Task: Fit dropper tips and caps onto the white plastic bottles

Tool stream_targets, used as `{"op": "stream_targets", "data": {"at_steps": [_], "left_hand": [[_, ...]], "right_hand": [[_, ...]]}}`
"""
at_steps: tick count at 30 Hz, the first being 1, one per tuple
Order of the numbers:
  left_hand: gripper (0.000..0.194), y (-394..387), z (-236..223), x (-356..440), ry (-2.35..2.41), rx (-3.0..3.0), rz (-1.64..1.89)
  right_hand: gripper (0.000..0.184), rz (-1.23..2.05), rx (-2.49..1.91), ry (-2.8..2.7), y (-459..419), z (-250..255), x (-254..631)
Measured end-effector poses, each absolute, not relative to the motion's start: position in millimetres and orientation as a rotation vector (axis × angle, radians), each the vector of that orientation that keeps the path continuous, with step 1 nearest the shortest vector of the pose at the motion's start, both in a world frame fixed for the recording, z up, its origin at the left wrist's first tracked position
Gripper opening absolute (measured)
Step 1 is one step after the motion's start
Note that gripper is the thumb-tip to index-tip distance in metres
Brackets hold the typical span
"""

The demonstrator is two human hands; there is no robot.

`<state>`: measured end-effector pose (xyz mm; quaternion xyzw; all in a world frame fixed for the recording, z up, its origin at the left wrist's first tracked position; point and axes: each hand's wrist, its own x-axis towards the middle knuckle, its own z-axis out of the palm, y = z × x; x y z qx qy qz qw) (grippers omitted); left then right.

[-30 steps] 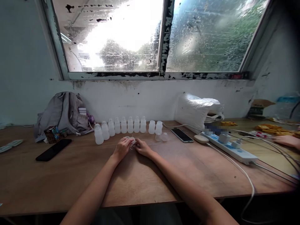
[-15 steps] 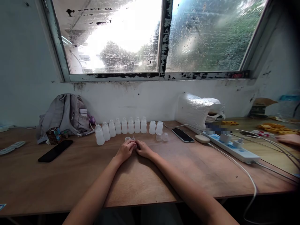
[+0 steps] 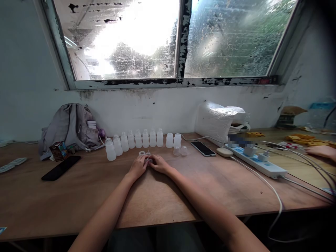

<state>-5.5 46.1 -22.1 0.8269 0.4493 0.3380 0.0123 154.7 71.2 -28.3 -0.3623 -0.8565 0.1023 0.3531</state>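
Observation:
My left hand [image 3: 137, 167] and my right hand [image 3: 160, 164] meet over the middle of the table, fingers closed around a small clear bottle part [image 3: 149, 160]. My fingers cover most of it, so its exact kind is unclear. Just beyond the fingertips lie a whitish ring [image 3: 142, 153] and a clear pointed piece like a teat [image 3: 148, 153]. Behind them, several frosted baby bottles [image 3: 111, 151] with clear tops stand in a row. To the right are two open-necked bottles [image 3: 169, 141], with two clear dome caps [image 3: 184, 151] in front.
A black phone [image 3: 61, 168], a small carton [image 3: 58, 151] and a grey backpack [image 3: 69, 129] lie left. Rightward are another phone [image 3: 203, 148], a white round puck [image 3: 224, 152], a power strip [image 3: 257, 162] with cables and a silvery bag [image 3: 212, 120]. Another person's hand [image 3: 321, 152] rests far right.
My fingers have shifted slightly around the small clear part, with the fingertips a little further apart. The view has moved slightly; the bottles stand as before.

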Motion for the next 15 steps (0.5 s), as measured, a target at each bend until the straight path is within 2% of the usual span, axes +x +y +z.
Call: {"op": "stream_targets", "data": {"at_steps": [7, 11, 15], "left_hand": [[0.018, 49.1, -20.2, -4.2, 1.384, 2.468, 1.128], [0.012, 49.8, -19.2, -4.4, 1.432, 2.321, 1.214], [0.013, 47.9, -18.4, -1.2, 1.39, 2.104, 1.321]], "right_hand": [[0.027, 0.232, -0.905, -2.259, 66.5, -25.7, 156.5], [0.035, 0.217, -0.864, -2.302, 63.6, -24.8, 155.9], [0.025, 0.157, -0.895, -2.239, 62.7, -26.6, 152.7]]}}
